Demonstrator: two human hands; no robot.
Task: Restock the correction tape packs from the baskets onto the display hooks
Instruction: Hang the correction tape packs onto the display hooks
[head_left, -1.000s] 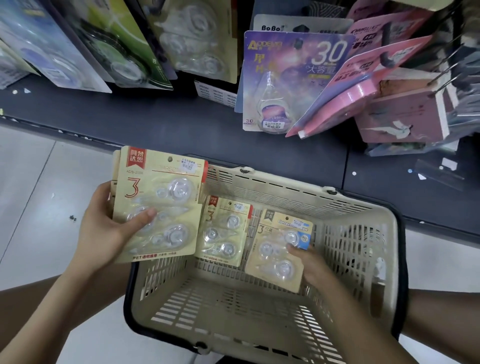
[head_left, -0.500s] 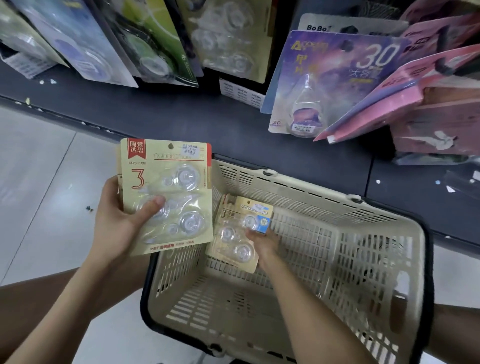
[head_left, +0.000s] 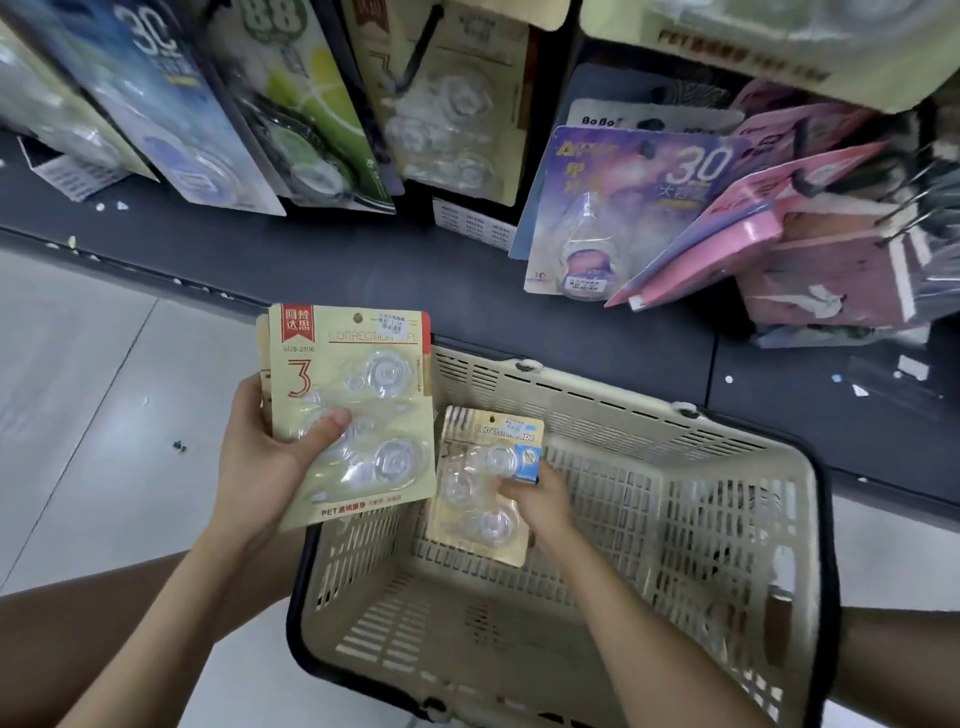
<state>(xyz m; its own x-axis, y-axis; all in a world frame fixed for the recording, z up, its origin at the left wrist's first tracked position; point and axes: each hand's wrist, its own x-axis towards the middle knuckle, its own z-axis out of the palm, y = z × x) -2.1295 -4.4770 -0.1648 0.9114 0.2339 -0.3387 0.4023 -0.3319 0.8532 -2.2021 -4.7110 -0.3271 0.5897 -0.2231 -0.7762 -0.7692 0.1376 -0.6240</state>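
My left hand grips a stack of large yellow correction tape packs marked with a red 3, held upright over the left rim of the beige basket. My right hand holds smaller yellow correction tape packs with a blue corner, lifted inside the basket near its left wall. Above, matching yellow packs hang on a black display hook. The basket floor shows no other packs.
A dark shelf ledge runs behind the basket. Blue packs, green packs, a purple "30" pack and pink packs hang above it. Grey tiled floor lies to the left.
My right hand gathered the small packs together from the basket's far wall and lifted them toward the left. The view has tilted upward to the hooks. The left hand kept its stack.
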